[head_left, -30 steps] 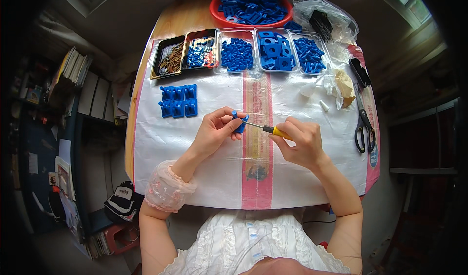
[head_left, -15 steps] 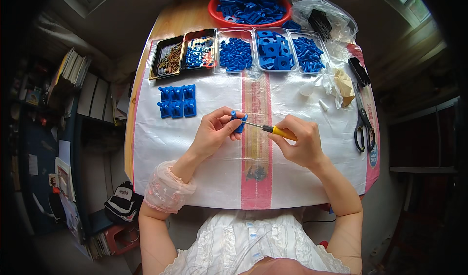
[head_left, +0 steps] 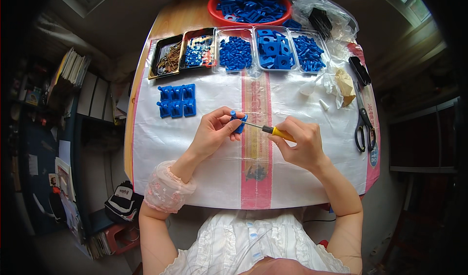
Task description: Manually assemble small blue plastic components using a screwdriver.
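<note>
Over the middle of the table, my left hand pinches a small blue plastic part between thumb and fingers. A round-headed peg stands up from that part. My right hand is wrapped around the yellow and black handle of a screwdriver. Its thin metal shaft points left, and the tip meets the blue part beside my left fingertips; the exact contact is too small to make out. To the left, several similar blue assemblies with pegs lie in two tight rows.
Along the back stand black trays with screws and small blue pieces, then clear trays of blue parts. Behind them is a red basin. Black scissors, crumpled brown paper and a white nozzle lie at right.
Both hands keep almost the same place and grip. The screwdriver handle and right fingers have turned very slightly.
</note>
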Tool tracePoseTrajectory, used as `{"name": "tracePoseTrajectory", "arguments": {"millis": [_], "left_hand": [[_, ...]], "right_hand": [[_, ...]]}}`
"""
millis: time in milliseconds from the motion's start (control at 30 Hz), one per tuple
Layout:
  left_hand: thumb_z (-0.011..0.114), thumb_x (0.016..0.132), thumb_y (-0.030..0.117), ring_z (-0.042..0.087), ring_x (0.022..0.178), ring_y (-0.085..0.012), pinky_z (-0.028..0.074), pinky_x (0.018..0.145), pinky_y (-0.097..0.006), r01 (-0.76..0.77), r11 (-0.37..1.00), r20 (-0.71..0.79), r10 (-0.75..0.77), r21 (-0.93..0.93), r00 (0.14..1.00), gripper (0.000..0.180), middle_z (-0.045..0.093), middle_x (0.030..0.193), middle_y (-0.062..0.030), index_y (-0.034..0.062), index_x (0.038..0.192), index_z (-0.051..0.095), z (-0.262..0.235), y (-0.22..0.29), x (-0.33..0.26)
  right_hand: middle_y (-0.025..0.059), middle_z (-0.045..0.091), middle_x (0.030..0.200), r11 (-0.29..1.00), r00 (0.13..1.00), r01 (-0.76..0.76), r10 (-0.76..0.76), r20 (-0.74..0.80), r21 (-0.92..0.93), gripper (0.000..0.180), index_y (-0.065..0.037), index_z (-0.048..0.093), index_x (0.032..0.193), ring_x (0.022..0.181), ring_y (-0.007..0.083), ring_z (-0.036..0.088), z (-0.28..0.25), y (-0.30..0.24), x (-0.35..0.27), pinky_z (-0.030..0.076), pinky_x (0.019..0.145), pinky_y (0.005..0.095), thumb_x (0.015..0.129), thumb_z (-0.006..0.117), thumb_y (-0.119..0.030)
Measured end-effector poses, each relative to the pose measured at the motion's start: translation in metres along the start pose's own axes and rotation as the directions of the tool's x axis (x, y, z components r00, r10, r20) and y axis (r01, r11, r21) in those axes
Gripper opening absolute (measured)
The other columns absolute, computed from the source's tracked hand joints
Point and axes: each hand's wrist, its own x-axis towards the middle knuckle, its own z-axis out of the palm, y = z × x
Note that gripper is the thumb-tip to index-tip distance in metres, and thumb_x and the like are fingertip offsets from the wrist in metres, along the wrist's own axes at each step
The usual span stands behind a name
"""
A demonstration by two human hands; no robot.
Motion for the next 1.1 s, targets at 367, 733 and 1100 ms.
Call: {"name": "tracePoseTrajectory", "arguments": {"millis": [367, 733, 1100], "left_hand": [[0.067, 0.102, 0.012, 0.068, 0.071, -0.0082, 0.054, 0.065, -0.020, -0.014, 1.000, -0.015, 0.014, -0.001, 1.000, 0.021, 0.073, 0.086, -0.0070, 0.0004, 0.119, 0.068, 0.0005, 0.0007, 0.0005], [0.067, 0.102, 0.011, 0.066, 0.070, -0.0073, 0.054, 0.064, -0.019, -0.006, 1.000, -0.023, 0.006, 0.003, 1.000, 0.021, 0.073, 0.086, -0.0059, 0.0013, 0.120, 0.068, 0.0009, 0.0001, 0.0004], [0.066, 0.103, 0.013, 0.067, 0.073, -0.0082, 0.056, 0.068, -0.020, -0.029, 0.999, -0.036, 0.030, 0.022, 0.999, 0.022, 0.073, 0.089, -0.0072, 0.0014, 0.121, 0.068, 0.0005, -0.0027, 0.0005]], "right_hand": [[0.0033, 0.066, 0.073, 1.000, 1.000, 0.007, -0.007, -0.011, -0.012, 0.020, -0.007, 0.063, 0.080, 0.056, 0.0195, 0.064, 0.0032, 0.0017, 0.0000, 0.045, 0.048, 0.0317, 0.078, 0.082, -0.009], [0.0059, 0.067, 0.072, 0.995, 0.998, -0.067, 0.068, -0.009, 0.075, 0.021, -0.006, 0.063, 0.079, 0.057, 0.0215, 0.065, 0.0031, -0.0023, 0.0007, 0.046, 0.051, 0.0325, 0.078, 0.083, -0.009], [0.0091, 0.067, 0.073, 0.978, 0.987, -0.160, 0.162, -0.005, 0.133, 0.022, -0.004, 0.063, 0.080, 0.060, 0.0250, 0.066, 0.0074, -0.0005, -0.0016, 0.049, 0.054, 0.0338, 0.080, 0.084, -0.011]]}}
